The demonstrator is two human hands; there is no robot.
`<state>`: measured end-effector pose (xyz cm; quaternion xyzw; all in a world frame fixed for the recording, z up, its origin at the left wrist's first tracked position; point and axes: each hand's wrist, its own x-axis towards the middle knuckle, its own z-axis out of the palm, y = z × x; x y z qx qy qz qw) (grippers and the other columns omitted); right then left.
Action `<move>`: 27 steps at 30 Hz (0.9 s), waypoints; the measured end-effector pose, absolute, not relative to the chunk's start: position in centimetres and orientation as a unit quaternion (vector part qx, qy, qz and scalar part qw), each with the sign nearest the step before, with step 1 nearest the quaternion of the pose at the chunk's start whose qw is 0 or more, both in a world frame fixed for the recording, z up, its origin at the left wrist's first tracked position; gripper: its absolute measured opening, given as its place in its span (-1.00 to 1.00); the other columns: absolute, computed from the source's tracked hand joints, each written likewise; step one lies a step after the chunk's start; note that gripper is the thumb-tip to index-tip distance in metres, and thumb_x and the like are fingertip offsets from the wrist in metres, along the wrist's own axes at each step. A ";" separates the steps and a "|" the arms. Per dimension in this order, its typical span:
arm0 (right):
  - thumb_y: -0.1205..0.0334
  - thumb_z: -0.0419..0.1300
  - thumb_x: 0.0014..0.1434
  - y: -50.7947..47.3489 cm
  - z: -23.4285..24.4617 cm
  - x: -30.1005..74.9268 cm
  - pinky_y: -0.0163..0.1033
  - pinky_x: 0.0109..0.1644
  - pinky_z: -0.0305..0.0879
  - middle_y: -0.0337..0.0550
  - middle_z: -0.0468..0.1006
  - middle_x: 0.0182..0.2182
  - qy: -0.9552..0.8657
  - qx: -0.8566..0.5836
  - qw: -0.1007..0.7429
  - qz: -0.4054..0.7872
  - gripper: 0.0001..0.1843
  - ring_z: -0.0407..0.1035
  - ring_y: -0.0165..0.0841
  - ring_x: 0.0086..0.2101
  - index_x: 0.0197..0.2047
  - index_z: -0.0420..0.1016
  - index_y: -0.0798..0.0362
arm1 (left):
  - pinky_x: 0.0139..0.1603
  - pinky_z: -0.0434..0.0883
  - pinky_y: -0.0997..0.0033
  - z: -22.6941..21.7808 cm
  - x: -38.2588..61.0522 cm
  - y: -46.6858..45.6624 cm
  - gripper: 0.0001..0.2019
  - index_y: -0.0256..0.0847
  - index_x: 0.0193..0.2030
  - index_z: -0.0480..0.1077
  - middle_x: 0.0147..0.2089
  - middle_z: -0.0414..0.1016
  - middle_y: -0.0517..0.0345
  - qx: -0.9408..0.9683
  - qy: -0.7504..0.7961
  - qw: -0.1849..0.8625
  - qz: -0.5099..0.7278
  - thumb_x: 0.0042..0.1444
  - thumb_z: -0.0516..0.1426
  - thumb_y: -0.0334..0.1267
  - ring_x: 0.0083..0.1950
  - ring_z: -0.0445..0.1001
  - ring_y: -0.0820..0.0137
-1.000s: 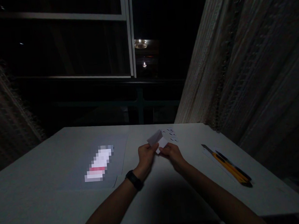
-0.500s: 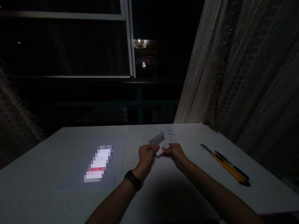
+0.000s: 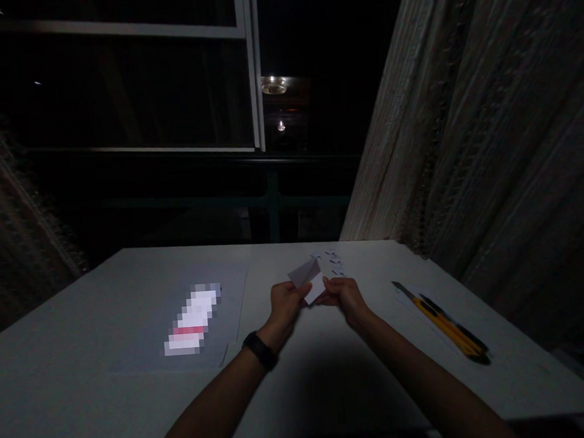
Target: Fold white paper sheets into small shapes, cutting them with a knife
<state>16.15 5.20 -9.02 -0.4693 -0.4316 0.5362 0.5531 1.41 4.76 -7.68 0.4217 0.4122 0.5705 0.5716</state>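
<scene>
A small folded piece of white paper (image 3: 315,289) is held up over the table between my two hands. My left hand (image 3: 287,306), with a black band on its wrist, pinches the paper's left side, thumb on top. At the right edge my right hand (image 3: 346,298) grips the same paper, its thumb by the upper right corner and its fingers underneath. One flap (image 3: 304,271) of the paper stands up at the far left. Just beyond the hands lie several small paper pieces with dark marks (image 3: 336,262). The fingers beneath the paper are mostly hidden.
On the white table (image 3: 304,391), a lit, pixelated phone-like screen (image 3: 192,321) rests on white sheets (image 3: 229,317) at the left. A yellow utility knife (image 3: 447,325) and a dark pen-like object (image 3: 438,307) lie at the right. Curtains (image 3: 390,119) hang by a dark window.
My right thumb has shifted slightly up and right on the paper, uncovering more of its face. My left hand and the things on the table stay as they were.
</scene>
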 end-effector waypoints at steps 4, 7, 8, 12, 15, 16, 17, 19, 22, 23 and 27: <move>-0.11 0.23 -0.08 5.2 -8.6 16.7 -0.21 -0.42 0.42 -0.02 0.57 -0.53 -0.460 -0.467 0.548 0.520 -0.56 0.48 -0.26 -0.53 -0.44 0.49 0.18 | -0.47 0.39 0.48 -7.6 1.0 5.0 -0.76 -0.42 -0.47 0.49 -0.46 0.51 0.01 0.409 0.393 0.611 0.553 -0.32 0.33 -0.30 -0.49 0.45 0.42; 0.05 0.36 -0.23 5.2 -8.2 17.0 -0.24 -0.44 0.41 -0.13 0.58 -0.50 -0.478 -0.464 0.542 0.512 -0.53 0.48 -0.26 -0.48 -0.24 0.45 0.12 | -0.44 0.43 0.46 -7.6 0.6 5.1 -0.74 -0.43 -0.45 0.48 -0.44 0.52 -0.03 0.423 0.397 0.643 0.500 -0.34 0.34 -0.32 -0.47 0.47 0.39; 0.10 0.39 -0.27 5.2 -8.1 17.1 -0.23 -0.47 0.40 -0.15 0.57 -0.52 -0.483 -0.465 0.536 0.513 -0.48 0.47 -0.26 -0.50 -0.21 0.43 0.11 | -0.44 0.43 0.45 -7.5 0.5 5.1 -0.73 -0.44 -0.45 0.48 -0.44 0.52 -0.03 0.426 0.401 0.648 0.487 -0.33 0.35 -0.31 -0.47 0.47 0.38; 0.15 0.39 -0.28 5.2 -8.1 16.8 -0.20 -0.52 0.41 -0.14 0.56 -0.57 -0.480 -0.477 0.548 0.491 -0.50 0.43 -0.29 -0.61 -0.23 0.43 0.14 | -0.39 0.48 0.40 -7.6 0.5 5.1 -0.61 -0.41 -0.24 0.47 -0.32 0.53 -0.07 0.432 0.386 0.673 0.459 -0.26 0.34 -0.28 -0.42 0.50 0.36; 0.15 0.38 -0.25 5.3 -8.2 16.7 -0.19 -0.52 0.41 -0.13 0.55 -0.57 -0.466 -0.486 0.568 0.474 -0.51 0.43 -0.29 -0.61 -0.21 0.43 0.14 | -0.36 0.51 0.35 -7.7 0.6 5.2 -0.53 -0.40 -0.14 0.43 -0.28 0.52 -0.09 0.430 0.383 0.689 0.441 -0.28 0.35 -0.34 -0.43 0.51 0.36; 0.15 0.38 -0.25 5.3 -8.3 16.7 -0.18 -0.50 0.41 -0.13 0.55 -0.56 -0.465 -0.486 0.566 0.477 -0.50 0.44 -0.28 -0.59 -0.21 0.42 0.14 | -0.36 0.51 0.36 -7.7 0.7 5.2 -0.55 -0.42 -0.16 0.43 -0.31 0.52 -0.09 0.428 0.388 0.688 0.438 -0.28 0.35 -0.37 -0.44 0.51 0.36; 0.15 0.38 -0.26 5.3 -8.3 16.8 -0.18 -0.48 0.41 -0.13 0.56 -0.55 -0.464 -0.483 0.562 0.486 -0.49 0.45 -0.27 -0.57 -0.20 0.42 0.13 | -0.36 0.52 0.37 -7.8 0.7 5.2 -0.58 -0.43 -0.19 0.43 -0.34 0.52 -0.07 0.427 0.394 0.687 0.437 -0.28 0.34 -0.41 -0.46 0.51 0.37; 0.15 0.40 -0.29 5.3 -8.4 16.9 -0.17 -0.44 0.41 -0.13 0.57 -0.51 -0.470 -0.467 0.552 0.507 -0.46 0.46 -0.26 -0.53 -0.19 0.41 0.11 | -0.39 0.52 0.39 -7.7 0.7 5.2 -0.64 -0.46 -0.25 0.44 -0.39 0.51 -0.03 0.431 0.402 0.685 0.428 -0.27 0.33 -0.46 -0.50 0.49 0.39; 0.16 0.42 -0.33 5.2 -8.3 16.9 -0.19 -0.37 0.38 -0.12 0.59 -0.47 -0.488 -0.438 0.548 0.519 -0.42 0.47 -0.25 -0.48 -0.18 0.42 0.12 | -0.45 0.51 0.41 -7.6 0.6 5.2 -0.67 -0.47 -0.26 0.44 -0.46 0.50 -0.01 0.450 0.408 0.684 0.404 -0.26 0.31 -0.48 -0.56 0.47 0.41; 0.16 0.42 -0.34 5.1 -8.3 16.9 -0.19 -0.36 0.37 -0.11 0.59 -0.47 -0.493 -0.433 0.550 0.517 -0.42 0.47 -0.24 -0.47 -0.19 0.43 0.14 | -0.48 0.51 0.41 -7.5 0.5 5.1 -0.67 -0.48 -0.27 0.44 -0.48 0.50 -0.01 0.457 0.409 0.683 0.396 -0.26 0.31 -0.48 -0.57 0.47 0.41; 0.12 0.42 -0.35 5.2 -8.3 16.9 -0.19 -0.35 0.36 -0.09 0.59 -0.49 -0.493 -0.431 0.554 0.515 -0.47 0.47 -0.23 -0.46 -0.27 0.47 0.17 | -0.48 0.51 0.38 -7.3 0.4 5.1 -0.63 -0.47 -0.25 0.43 -0.47 0.51 -0.03 0.468 0.396 0.689 0.386 -0.29 0.34 -0.46 -0.57 0.48 0.38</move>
